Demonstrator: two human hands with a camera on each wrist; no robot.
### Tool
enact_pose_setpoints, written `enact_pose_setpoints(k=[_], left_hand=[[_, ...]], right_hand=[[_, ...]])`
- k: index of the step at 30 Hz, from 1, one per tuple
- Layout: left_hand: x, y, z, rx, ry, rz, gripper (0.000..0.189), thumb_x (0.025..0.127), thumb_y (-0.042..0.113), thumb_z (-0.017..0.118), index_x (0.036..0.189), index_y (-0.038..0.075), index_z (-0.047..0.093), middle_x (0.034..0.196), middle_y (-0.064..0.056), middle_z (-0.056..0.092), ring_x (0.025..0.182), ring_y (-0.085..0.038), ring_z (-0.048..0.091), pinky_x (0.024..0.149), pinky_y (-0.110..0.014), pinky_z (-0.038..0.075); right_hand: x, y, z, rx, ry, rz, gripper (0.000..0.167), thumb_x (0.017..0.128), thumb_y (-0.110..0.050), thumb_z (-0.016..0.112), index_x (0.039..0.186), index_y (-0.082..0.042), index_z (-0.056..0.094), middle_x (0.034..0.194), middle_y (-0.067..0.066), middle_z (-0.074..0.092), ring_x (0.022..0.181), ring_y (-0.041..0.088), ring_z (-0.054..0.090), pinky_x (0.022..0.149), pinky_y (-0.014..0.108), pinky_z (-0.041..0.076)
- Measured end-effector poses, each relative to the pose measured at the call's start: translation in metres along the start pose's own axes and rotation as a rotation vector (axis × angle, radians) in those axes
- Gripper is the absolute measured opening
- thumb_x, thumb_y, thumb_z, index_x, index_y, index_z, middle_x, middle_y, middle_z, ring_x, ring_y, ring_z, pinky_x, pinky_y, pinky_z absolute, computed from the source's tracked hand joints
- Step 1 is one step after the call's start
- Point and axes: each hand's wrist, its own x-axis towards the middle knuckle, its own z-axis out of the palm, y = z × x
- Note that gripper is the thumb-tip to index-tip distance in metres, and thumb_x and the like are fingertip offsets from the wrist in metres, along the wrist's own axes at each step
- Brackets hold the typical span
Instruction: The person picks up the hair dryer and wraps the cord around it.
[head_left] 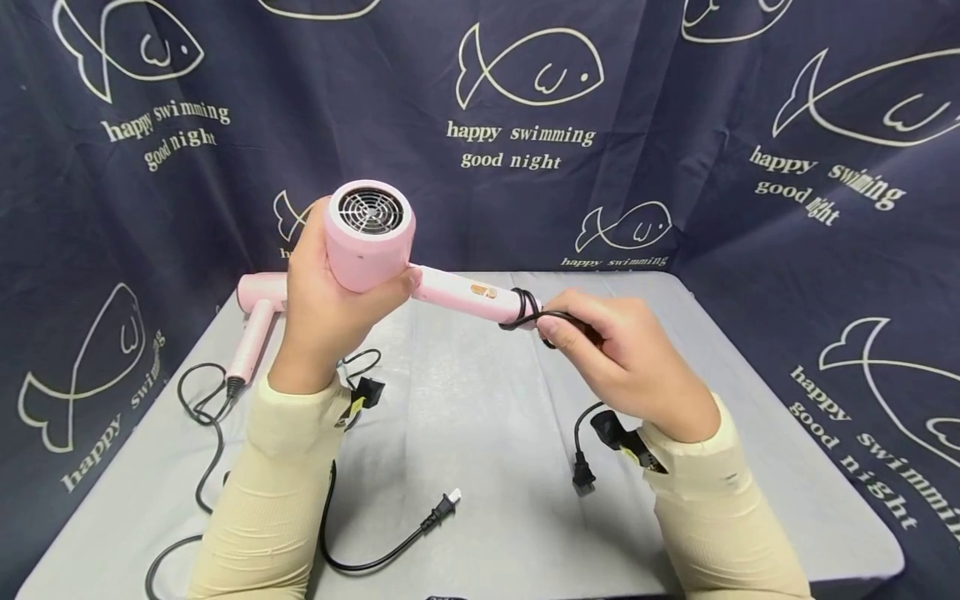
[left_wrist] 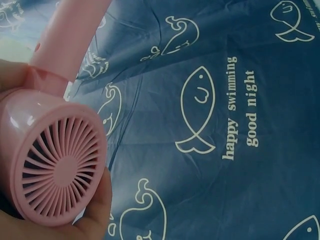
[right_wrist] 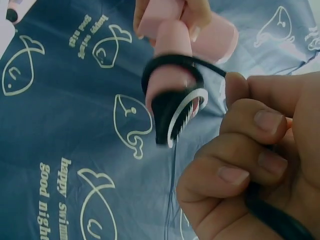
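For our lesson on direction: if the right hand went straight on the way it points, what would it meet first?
Likely the wrapped end of the held pink hair dryer's handle, just beyond the right hand; depth is uncertain.

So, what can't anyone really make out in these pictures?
Head view: the barrel's right end on the second dryer, behind the left grip.
Head view: part of its black cord, covered by the left sleeve.
Head view: any marks on the held dryer's gold panel, too small.
Left wrist view: the handle's end, cut off by the top edge.
Right wrist view: the wound cord, blurred.
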Motion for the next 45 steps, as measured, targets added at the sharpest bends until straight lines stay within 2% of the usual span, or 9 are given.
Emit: enact_pose_setpoints(k=[5,12,18,26,32,36,39,41,45], left_hand=[[-0.003,0.01,-0.001,0.0,-0.055,0.002,0.062,0.064,-0.004,0.084,0.122,-0.001,0.061,0.106,0.0,0.067,0.097,-0.018,0.061,0.091,-0.029,0.049],[-0.004,0.016,-0.002,0.057,-0.093,0.05,0.06,0.061,-0.001,0.085,0.117,-0.001,0.063,0.101,-0.005,0.07,0.091,-0.015,0.063,0.088,-0.027,0.05],[-0.003,0.005,-0.005,-0.058,-0.121,0.062,0.068,0.059,-0.001,0.087,0.123,0.0,0.064,0.105,-0.002,0.07,0.096,-0.019,0.063,0.093,-0.03,0.05],[-0.003,0.008,-0.006,-0.186,-0.144,0.053,0.068,0.062,-0.002,0.085,0.127,0.0,0.063,0.108,-0.006,0.069,0.097,-0.024,0.063,0.092,-0.031,0.051],[-0.001,-0.008,-0.007,-0.225,-0.134,0.06,0.067,0.065,-0.001,0.085,0.127,0.006,0.062,0.106,-0.01,0.069,0.093,-0.027,0.068,0.087,-0.033,0.055],[-0.002,-0.011,-0.007,-0.327,-0.119,0.066,0.06,0.07,-0.005,0.082,0.125,0.006,0.063,0.101,-0.016,0.071,0.087,-0.032,0.073,0.083,-0.038,0.06],[-0.002,-0.01,-0.007,-0.364,-0.08,0.081,0.058,0.071,-0.006,0.082,0.125,0.005,0.063,0.1,-0.019,0.071,0.084,-0.034,0.073,0.08,-0.04,0.062],[-0.002,-0.01,-0.007,-0.344,-0.048,0.102,0.058,0.071,-0.003,0.083,0.125,0.005,0.063,0.1,-0.019,0.071,0.085,-0.033,0.072,0.081,-0.039,0.061],[0.001,-0.01,-0.006,-0.318,-0.006,0.116,0.058,0.071,-0.002,0.084,0.124,0.006,0.064,0.1,-0.015,0.07,0.087,-0.032,0.07,0.083,-0.038,0.058]], right_hand=[[0.002,0.006,-0.005,0.002,0.029,-0.007,0.02,0.091,0.001,0.074,0.094,-0.019,0.076,0.072,-0.013,0.055,0.056,0.002,0.036,0.049,0.019,0.03],[0.003,0.012,-0.008,-0.029,0.04,-0.015,0.02,0.085,0.0,0.08,0.088,-0.018,0.073,0.069,-0.011,0.049,0.06,0.003,0.039,0.053,0.021,0.032],[0.004,0.018,-0.007,0.018,0.027,-0.017,0.021,0.084,0.002,0.08,0.089,-0.017,0.072,0.073,-0.009,0.053,0.067,0.004,0.047,0.059,0.023,0.038],[0.004,0.026,0.002,0.084,-0.049,0.01,0.023,0.095,0.002,0.068,0.099,-0.02,0.073,0.086,-0.012,0.068,0.077,0.006,0.059,0.071,0.022,0.049],[0.005,0.031,0.011,0.158,-0.123,0.043,0.018,0.107,-0.014,0.053,0.108,-0.022,0.07,0.087,-0.013,0.069,0.075,0.007,0.063,0.066,0.024,0.05],[0.004,0.037,0.021,0.154,-0.189,0.089,0.022,0.109,-0.029,0.047,0.102,-0.024,0.067,0.082,-0.012,0.064,0.07,0.01,0.059,0.062,0.025,0.049],[0.003,0.037,0.029,0.173,-0.245,0.183,0.021,0.108,-0.026,0.048,0.096,-0.024,0.066,0.074,-0.009,0.06,0.065,0.012,0.056,0.058,0.026,0.047],[0.004,0.033,0.035,0.208,-0.273,0.25,0.02,0.109,-0.021,0.047,0.101,-0.024,0.065,0.072,-0.007,0.058,0.063,0.012,0.055,0.057,0.026,0.046],[0.007,0.025,0.042,0.241,-0.273,0.2,0.016,0.109,-0.016,0.049,0.102,-0.018,0.063,0.079,-0.003,0.056,0.067,0.011,0.053,0.062,0.026,0.045]])
